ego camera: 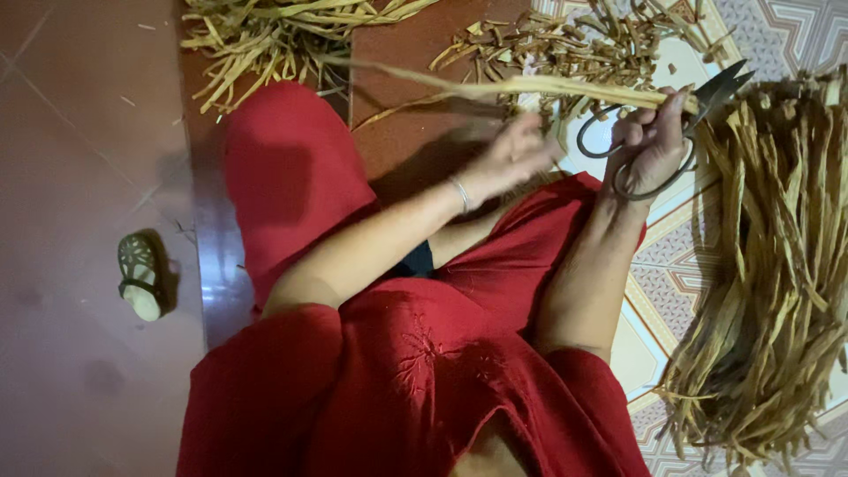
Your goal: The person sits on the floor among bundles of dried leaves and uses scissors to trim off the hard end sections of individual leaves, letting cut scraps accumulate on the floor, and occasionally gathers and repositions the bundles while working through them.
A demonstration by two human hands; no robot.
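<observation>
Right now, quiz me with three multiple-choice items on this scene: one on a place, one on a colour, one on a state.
1. Where is the big pile of dried strips?
A. By the right hand
B. On the lap
C. Beside the sandal

2. What colour are the clothes?
A. Blue
B. Red
C. White

3. What does the right hand hold?
A. Nothing
B. A knife
C. Scissors

Answers:
1 A, the pile lies on the patterned mat past that hand.
2 B, sleeves and lap are red.
3 C, its fingers grip the scissors, blades at a long strip.

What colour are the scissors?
The scissors are dark grey metal, seen in the head view, in the right hand.
</observation>
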